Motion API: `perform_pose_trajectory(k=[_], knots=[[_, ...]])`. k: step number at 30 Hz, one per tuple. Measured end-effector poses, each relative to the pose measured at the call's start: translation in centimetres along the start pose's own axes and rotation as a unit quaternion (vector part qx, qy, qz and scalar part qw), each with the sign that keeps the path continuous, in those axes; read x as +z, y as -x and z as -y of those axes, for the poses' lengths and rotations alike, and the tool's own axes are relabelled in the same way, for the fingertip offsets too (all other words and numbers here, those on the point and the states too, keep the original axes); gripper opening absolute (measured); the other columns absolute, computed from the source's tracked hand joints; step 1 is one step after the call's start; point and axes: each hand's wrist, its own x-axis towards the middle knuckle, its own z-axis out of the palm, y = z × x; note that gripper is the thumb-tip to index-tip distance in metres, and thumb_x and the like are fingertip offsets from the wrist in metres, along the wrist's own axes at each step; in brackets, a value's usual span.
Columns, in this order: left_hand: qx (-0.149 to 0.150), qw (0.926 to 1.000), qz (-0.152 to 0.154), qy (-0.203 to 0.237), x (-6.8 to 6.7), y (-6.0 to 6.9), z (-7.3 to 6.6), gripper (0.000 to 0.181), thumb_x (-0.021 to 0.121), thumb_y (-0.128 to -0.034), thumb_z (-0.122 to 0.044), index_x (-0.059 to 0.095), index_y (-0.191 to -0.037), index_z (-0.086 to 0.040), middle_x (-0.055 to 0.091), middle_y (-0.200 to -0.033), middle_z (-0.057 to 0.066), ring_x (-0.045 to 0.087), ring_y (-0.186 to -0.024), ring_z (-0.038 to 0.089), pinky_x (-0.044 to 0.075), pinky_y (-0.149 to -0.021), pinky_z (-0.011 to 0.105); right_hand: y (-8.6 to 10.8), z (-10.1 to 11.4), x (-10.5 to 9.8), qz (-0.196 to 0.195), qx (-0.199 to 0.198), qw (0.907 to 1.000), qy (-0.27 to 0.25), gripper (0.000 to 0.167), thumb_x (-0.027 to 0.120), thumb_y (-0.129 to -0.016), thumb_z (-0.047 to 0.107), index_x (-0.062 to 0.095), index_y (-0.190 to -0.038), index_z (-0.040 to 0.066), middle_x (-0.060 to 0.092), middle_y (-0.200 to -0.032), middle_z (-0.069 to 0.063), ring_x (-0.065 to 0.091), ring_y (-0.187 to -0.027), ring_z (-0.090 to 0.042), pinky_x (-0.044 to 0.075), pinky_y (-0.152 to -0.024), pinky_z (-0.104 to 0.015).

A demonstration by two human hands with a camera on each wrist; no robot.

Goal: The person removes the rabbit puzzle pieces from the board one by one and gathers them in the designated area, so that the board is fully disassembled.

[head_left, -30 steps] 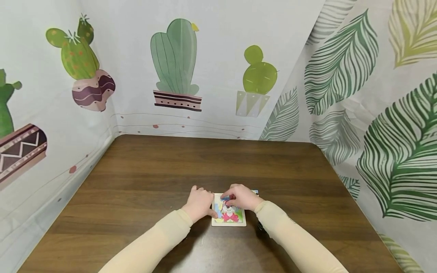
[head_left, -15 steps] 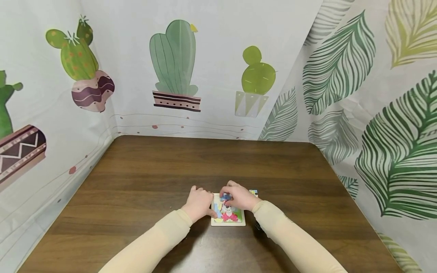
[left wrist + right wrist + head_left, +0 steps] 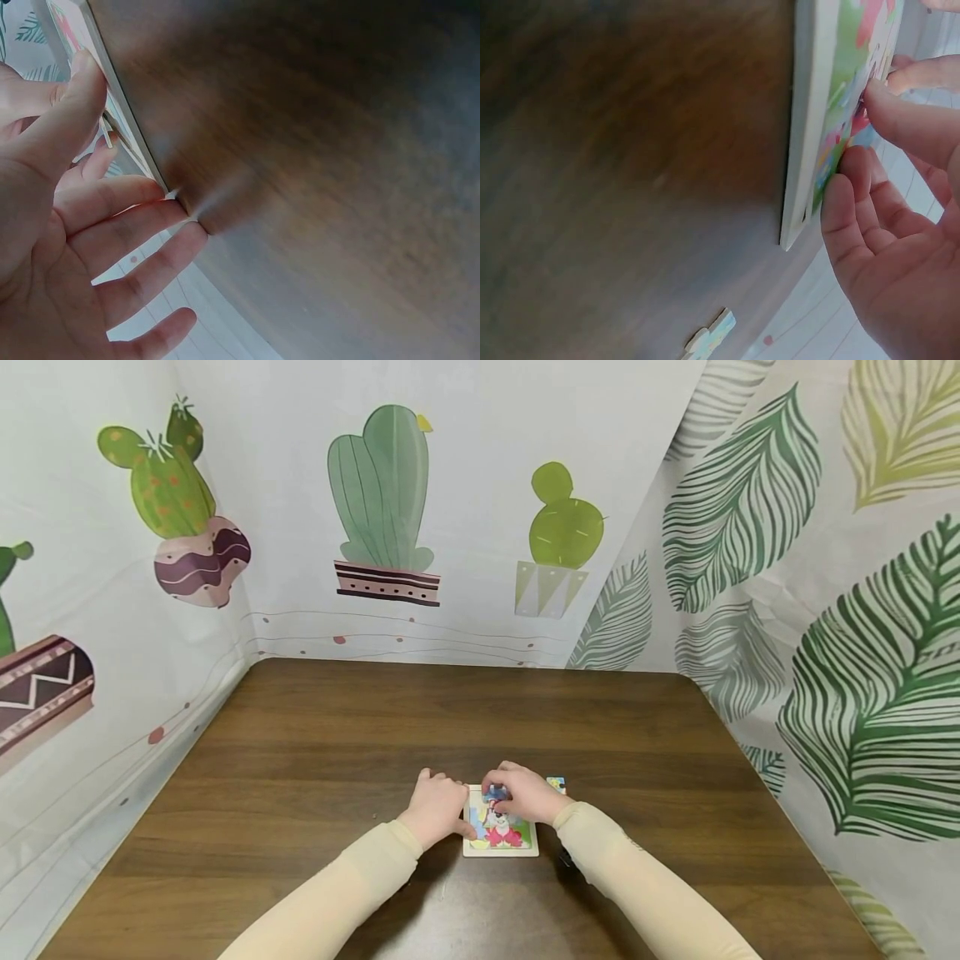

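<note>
A small picture puzzle in a pale frame (image 3: 501, 853) lies flat on the table, showing a red-and-white cartoon animal. My left hand (image 3: 437, 808) is at its left side, thumb on the picture's lower left and fairly straight fingers along the frame's edge, as the left wrist view also shows. Over the upper part, my right hand (image 3: 527, 795) pinches a blue puzzle piece (image 3: 495, 793) between thumb and fingers. In the left wrist view a thin piece (image 3: 106, 133) stands tilted off the board. My right fingers hide the puzzle's upper right.
A loose puzzle piece (image 3: 557, 783) lies on the brown table (image 3: 450, 718) just beyond the frame's upper right corner. Something small and dark (image 3: 566, 857) shows beneath my right wrist. Behind the table hangs a cloth (image 3: 480, 510) printed with cacti and leaves.
My right hand has shifted slightly left, and the blue piece in its fingers has turned and shows more. The left hand stays in place on the frame.
</note>
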Motion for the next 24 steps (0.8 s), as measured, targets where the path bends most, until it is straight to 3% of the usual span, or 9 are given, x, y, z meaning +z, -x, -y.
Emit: perform_pose_trajectory(k=[10,24], knots=[[-0.004,1.0000,0.002,0.001,0.02,0.04,-0.05,0.065,0.073,-0.0609,-0.067,0.072,-0.101,-0.016,0.071,-0.094,-0.002,0.058,-0.077,0.020,0.038,-0.077,0.039,-0.15,0.02,0.12,0.006,0.006,1.0000,0.004,0.024,0.071,-0.084,0.011,0.065,-0.108,0.009,0.054,-0.097,-0.002,0.047,-0.075,-0.012,0.046,-0.072,-0.027],[-0.005,1.0000,0.001,0.000,0.06,0.08,-0.07,0.065,0.074,-0.0613,-0.066,0.072,-0.101,-0.015,0.070,-0.093,-0.002,0.058,-0.078,0.020,0.038,-0.077,0.040,-0.16,-0.15,-0.12,0.006,-0.004,0.9999,0.012,0.027,0.073,-0.083,0.012,0.062,-0.107,0.011,0.054,-0.094,-0.002,0.048,-0.081,-0.014,0.047,-0.074,-0.030]])
